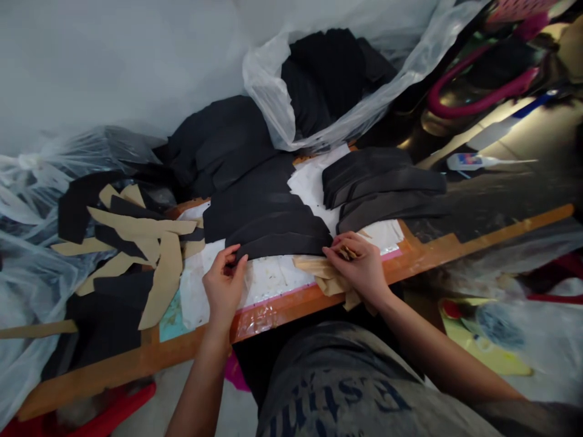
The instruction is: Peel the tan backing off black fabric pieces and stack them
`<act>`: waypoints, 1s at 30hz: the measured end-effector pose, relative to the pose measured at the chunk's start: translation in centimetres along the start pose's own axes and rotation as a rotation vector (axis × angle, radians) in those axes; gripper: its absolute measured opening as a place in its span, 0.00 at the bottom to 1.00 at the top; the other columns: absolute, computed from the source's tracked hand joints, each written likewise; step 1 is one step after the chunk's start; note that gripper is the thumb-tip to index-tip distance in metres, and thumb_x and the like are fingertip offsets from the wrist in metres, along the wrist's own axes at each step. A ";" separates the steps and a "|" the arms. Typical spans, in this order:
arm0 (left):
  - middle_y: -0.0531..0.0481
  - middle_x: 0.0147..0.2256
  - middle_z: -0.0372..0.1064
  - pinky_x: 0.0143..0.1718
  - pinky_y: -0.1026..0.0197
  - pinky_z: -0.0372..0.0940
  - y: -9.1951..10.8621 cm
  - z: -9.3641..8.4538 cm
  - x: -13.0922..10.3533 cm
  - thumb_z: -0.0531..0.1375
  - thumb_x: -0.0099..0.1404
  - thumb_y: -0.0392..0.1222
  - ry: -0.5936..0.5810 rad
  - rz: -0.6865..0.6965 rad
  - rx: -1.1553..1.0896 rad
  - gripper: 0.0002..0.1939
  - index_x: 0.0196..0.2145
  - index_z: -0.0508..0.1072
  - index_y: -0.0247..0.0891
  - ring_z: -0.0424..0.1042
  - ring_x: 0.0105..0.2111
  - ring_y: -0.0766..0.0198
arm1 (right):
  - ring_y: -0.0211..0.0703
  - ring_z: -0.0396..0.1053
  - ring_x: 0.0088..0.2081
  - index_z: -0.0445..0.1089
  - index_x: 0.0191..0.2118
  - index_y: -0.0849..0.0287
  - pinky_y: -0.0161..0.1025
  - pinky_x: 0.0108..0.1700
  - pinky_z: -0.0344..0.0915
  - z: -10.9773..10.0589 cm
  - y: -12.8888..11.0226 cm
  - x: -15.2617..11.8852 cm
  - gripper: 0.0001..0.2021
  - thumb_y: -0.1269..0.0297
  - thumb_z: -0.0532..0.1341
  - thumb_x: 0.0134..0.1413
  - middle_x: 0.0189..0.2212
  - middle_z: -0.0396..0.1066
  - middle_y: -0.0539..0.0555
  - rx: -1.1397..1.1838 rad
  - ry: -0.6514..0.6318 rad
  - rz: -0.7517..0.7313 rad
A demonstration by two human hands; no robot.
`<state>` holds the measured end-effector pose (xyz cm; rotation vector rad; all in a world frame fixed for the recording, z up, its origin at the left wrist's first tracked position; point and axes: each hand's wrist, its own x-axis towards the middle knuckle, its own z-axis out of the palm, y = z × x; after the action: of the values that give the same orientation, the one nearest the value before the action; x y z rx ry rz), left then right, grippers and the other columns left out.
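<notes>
Near the tabletop edge (268, 314), left hand (224, 284) and right hand (363, 264) pinch a black piece's (285, 244) ends between fingers.

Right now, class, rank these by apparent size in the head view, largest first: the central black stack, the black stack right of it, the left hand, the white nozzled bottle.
1. Central black stack
2. Black stack right of it
3. Left hand, nearer the camera, so appearing enlarged
4. White nozzled bottle

Left hand (224, 284), right hand (361, 262) (both curled)
</notes>
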<state>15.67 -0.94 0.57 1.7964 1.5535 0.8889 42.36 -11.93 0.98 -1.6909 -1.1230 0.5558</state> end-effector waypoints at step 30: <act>0.47 0.38 0.71 0.46 0.54 0.68 -0.6 0.1 0.7 0.66 0.63 0.46 0.071 0.282 0.239 0.10 0.39 0.74 0.39 0.71 0.41 0.57 | 0.53 0.75 0.41 0.69 0.59 0.58 0.42 0.38 0.68 -0.1 -1.7 1.2 0.23 0.61 0.66 0.59 0.56 0.69 0.63 -0.677 -0.250 -0.120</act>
<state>15.45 -0.21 0.09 2.2173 1.5268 0.9353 42.22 -10.81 2.72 -2.1392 -1.7164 0.3285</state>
